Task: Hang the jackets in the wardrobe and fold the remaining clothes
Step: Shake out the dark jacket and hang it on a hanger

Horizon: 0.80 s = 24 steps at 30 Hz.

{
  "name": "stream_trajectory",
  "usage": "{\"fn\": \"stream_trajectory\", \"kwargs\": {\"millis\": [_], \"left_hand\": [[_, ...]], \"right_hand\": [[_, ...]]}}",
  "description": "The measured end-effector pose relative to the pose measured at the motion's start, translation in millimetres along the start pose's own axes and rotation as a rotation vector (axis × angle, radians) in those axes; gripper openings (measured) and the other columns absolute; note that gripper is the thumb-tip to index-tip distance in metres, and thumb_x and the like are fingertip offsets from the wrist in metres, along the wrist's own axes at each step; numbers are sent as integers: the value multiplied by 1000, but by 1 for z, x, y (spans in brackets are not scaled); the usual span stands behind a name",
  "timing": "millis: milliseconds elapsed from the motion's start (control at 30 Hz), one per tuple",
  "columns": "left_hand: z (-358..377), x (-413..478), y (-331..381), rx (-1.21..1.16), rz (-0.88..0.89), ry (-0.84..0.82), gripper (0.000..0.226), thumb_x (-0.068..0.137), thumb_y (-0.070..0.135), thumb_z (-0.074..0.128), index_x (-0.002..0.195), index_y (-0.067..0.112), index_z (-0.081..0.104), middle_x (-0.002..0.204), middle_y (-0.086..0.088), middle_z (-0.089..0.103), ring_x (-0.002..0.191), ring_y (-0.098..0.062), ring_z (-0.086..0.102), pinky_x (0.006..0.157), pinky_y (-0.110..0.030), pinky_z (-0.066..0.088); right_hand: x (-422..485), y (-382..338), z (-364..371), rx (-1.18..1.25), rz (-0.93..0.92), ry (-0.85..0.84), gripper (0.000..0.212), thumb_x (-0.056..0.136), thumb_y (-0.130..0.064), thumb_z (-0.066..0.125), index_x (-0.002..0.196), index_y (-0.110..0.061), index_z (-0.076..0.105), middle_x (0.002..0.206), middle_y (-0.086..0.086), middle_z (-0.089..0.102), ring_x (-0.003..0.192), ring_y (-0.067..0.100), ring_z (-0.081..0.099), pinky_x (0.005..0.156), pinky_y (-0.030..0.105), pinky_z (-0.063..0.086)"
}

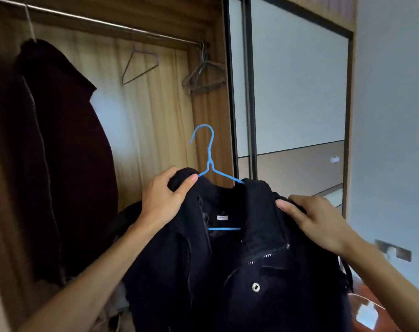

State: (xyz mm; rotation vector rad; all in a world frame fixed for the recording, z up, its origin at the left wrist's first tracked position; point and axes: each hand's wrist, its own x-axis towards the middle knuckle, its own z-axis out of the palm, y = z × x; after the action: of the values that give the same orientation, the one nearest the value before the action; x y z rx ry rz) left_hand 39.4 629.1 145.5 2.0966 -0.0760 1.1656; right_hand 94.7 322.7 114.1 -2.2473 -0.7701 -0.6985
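While both hands grip its shoulders, black jacket (239, 271) hangs on blue hanger (209, 161).

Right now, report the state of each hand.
Left hand: grips the black jacket at one shoulder.
Right hand: grips the black jacket at the other shoulder.

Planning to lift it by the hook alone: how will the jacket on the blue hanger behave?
The dark jacket likely hangs floppy; it sags in folds below the left hand and right hand. It looks thick, so probably heavy enough to flex the thin blue hanger.
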Motion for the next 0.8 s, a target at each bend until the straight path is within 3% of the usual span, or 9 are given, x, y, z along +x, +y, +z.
{"fn": "stream_trajectory", "kwargs": {"millis": [133, 200, 333, 400, 433, 567, 667, 733, 800], "left_hand": [[-1, 36, -25, 104, 80, -9, 21, 93, 46, 63, 96, 25, 66, 82, 8, 67, 79, -7, 63, 71, -29, 50], [-4, 61, -37, 114, 97, -47, 20, 95, 45, 61, 97, 26, 66, 87, 11, 63, 85, -6, 61, 75, -25, 45], [-16, 117, -57, 288, 68, -59, 51, 91, 73, 35, 78, 29, 57, 90, -10, 57, 98, -31, 59, 87, -44, 50], [-21, 137, -55, 307, -19, -22, 78, 84, 83, 19, 114, 27, 65, 116, -11, 59, 121, -29, 50, 104, -48, 43], [-23, 143, -54, 295, -65, -14, 87, 80, 85, 17, 133, 28, 56, 132, -8, 53, 132, -26, 41, 111, -49, 37], [-36, 159, -50, 101, -117, -36, 94, 77, 89, 28, 150, 30, 30, 155, -1, 30, 147, -20, 19, 119, -50, 24], [-42, 178, -57, -103, -144, -137, 97, 78, 87, 40, 156, 32, 21, 160, 8, 20, 152, -16, 12, 120, -45, 19], [-41, 192, -64, -205, -173, -205, 97, 77, 85, 46, 156, 36, 18, 162, 11, 17, 149, -9, 15, 119, -40, 19], [-36, 208, -72, -258, -210, -236, 92, 82, 80, 49, 155, 33, 20, 160, 10, 21, 138, -3, 23, 113, -34, 21]], "right_hand": [[39, -35, 34, 319, 171, 22, 59, 89, -59, 56, 57, -9, 46, 49, -6, 42, 47, 10, 38, 52, 26, 34], [65, -51, 42, 560, 314, 53, 56, 86, -54, 66, 63, -3, 64, 58, -1, 63, 54, 14, 58, 60, 28, 45], [119, -82, 49, 895, 464, 15, 37, 85, -39, 73, 86, -3, 78, 85, 11, 77, 81, 30, 75, 88, 45, 57], [143, -93, 51, 921, 468, 62, 36, 83, -38, 76, 86, -2, 78, 85, 11, 77, 82, 30, 75, 89, 48, 57], [155, -97, 51, 923, 452, 108, 36, 81, -38, 78, 85, -2, 77, 83, 11, 77, 81, 29, 75, 88, 47, 57], [196, -105, 38, 985, 384, 175, 39, 75, -38, 80, 90, -2, 75, 87, 14, 77, 80, 29, 73, 82, 42, 58], [222, -92, 29, 1174, 357, 50, 69, 53, -48, 86, 107, -7, 75, 103, 16, 75, 95, 33, 72, 86, 43, 55], [234, -77, 33, 1110, 418, -35, 87, 43, -58, 90, 117, -16, 74, 118, 18, 70, 105, 37, 69, 83, 45, 57], [240, -75, 36, 1216, 410, -166, 88, 67, -77, 68, 141, -31, 54, 142, 34, 44, 129, 51, 46, 114, 58, 29]]}}
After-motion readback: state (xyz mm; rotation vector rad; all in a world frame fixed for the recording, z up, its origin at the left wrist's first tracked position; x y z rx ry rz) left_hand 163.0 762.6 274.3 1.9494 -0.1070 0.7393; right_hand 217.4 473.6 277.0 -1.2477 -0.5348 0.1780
